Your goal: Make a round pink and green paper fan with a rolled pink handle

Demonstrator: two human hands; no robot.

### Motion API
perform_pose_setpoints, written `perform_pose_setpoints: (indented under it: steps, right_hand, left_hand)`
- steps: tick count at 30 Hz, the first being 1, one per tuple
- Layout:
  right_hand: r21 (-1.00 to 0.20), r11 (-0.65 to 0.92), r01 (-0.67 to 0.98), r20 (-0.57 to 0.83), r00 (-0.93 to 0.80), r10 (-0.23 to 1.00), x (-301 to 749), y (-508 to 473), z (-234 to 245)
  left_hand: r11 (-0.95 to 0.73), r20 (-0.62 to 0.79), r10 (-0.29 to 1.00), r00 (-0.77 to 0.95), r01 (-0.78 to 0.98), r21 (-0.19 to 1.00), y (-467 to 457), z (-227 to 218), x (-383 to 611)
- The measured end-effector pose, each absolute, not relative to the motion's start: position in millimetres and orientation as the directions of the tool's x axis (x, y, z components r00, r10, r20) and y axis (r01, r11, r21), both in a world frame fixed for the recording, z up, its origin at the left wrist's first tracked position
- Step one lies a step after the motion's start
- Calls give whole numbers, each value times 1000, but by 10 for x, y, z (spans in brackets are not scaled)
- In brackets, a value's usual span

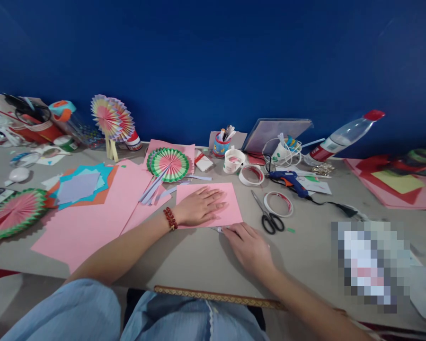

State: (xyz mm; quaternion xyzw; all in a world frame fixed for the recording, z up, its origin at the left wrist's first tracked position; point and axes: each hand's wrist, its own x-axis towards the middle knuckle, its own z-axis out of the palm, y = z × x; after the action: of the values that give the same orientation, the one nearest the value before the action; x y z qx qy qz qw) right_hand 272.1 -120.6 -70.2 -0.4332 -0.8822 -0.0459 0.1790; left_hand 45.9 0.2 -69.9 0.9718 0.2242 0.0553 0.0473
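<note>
A pink paper sheet (232, 196) lies flat on the table in front of me. My left hand (200, 207) rests palm down on it, fingers stretched out. At the sheet's near right edge is my right hand (250, 248), its fingers closed together close to the tabletop. A small pale piece (219, 229) shows beside those fingertips; what it is, I cannot make out. To the right of the sheet lie black-handled scissors (270, 222) with blades partly apart, beside a tape roll (291, 208).
Large pink paper (95, 227) and a folded paper fan (168, 164) lie left. A second tape roll (251, 182), a blue glue gun (293, 182) with its cord and a bottle (344, 137) stand or lie right. A blue wall (213, 61) closes the back.
</note>
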Motion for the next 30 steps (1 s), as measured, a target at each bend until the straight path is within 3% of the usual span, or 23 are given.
perform_pose_setpoints:
  steps: [30]
  right_hand:
    - [-62,640,766,301,-597,744,2136,-1194,-688]
  left_hand:
    - [-910,156,414,897,407,77,-10,-696,453]
